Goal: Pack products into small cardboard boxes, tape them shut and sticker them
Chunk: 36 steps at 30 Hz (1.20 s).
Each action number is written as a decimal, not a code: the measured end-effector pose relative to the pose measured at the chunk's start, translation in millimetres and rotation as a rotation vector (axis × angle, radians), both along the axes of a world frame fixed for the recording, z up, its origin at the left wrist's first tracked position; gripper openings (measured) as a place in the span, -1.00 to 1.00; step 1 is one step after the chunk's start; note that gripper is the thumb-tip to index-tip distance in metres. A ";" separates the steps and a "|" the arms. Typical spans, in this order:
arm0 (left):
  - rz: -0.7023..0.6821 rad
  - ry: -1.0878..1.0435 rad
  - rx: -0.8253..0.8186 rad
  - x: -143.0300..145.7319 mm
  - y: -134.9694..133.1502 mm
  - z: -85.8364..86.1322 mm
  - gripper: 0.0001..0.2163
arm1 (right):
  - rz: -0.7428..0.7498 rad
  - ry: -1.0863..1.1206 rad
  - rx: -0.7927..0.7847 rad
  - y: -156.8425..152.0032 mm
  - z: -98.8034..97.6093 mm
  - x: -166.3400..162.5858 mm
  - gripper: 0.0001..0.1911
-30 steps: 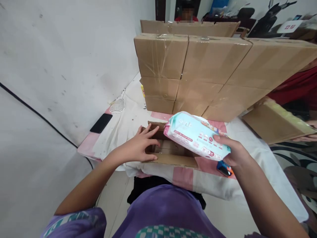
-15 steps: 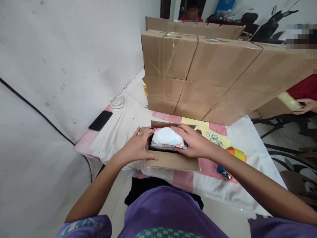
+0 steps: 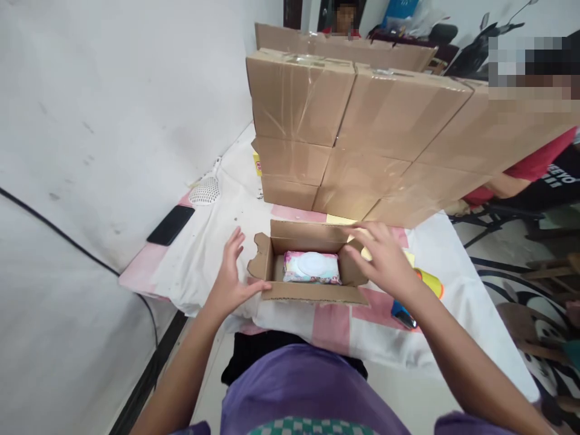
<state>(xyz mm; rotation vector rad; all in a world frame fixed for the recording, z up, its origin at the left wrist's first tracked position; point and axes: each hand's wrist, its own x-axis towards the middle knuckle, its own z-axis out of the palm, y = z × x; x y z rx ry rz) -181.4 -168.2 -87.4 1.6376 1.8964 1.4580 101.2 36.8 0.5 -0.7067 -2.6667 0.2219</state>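
While the packet (image 3: pixel 312 267) lies inside the carton (image 3: pixel 303 244), flaps (image 3: pixel 315 294) unclosed, I watch remotely: left hand (image 3: pixel 232 281) and right hand (image 3: pixel 385 257) spread-fingered.

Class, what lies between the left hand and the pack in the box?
The head view shows the left cardboard flap, then a strip of box floor.

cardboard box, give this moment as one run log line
box: flaps open; packet: lying inside; left hand: open, at near flap; right hand: open, by right end
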 end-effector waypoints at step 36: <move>-0.233 0.721 -0.277 58.7 37.7 21.7 -0.37 | -0.595 0.487 0.005 -14.6 -77.1 101.9 -0.59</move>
